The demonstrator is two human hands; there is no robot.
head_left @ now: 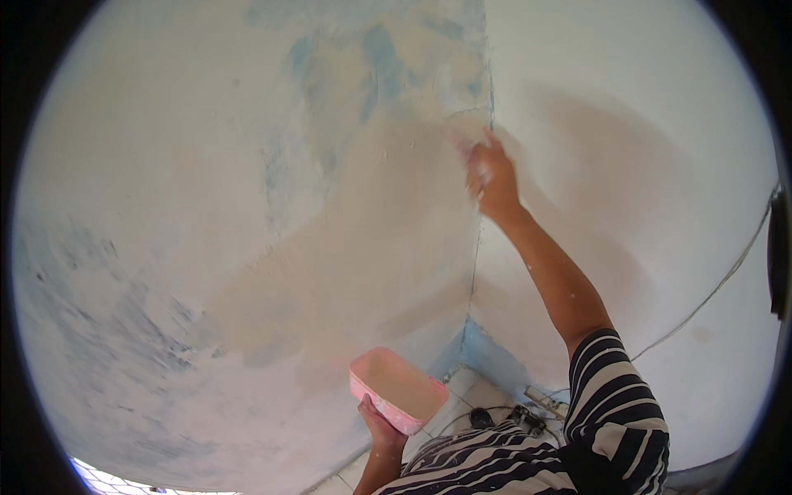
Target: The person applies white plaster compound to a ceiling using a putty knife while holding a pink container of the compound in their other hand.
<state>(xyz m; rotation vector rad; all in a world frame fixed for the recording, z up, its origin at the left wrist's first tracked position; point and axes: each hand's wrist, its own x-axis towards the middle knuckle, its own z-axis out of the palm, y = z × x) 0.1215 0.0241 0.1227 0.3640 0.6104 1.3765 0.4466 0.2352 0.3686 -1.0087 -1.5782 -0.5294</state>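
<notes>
At the lower middle, my left hand [382, 426] grips the near side of a pink rectangular plastic tub [402, 422]. Pale cream paste [404, 388] lies inside it, and white smears mark its outside. My right arm reaches up to the wall corner, where my right hand [495, 180] is closed at the left wall's edge. Motion blurs its fingers and a pinkish thing in them, whose kind I cannot make out. The left wall [330, 223] around it carries patchy pale filler over blue and grey areas.
The right wall [610, 165] is smooth and white, with a thin cable [718, 289] running across it. Low in the corner is a bare blue patch [495, 351]. On the tiled floor [462, 384], cords and dark items [528, 419] lie beside a pale strip [546, 403].
</notes>
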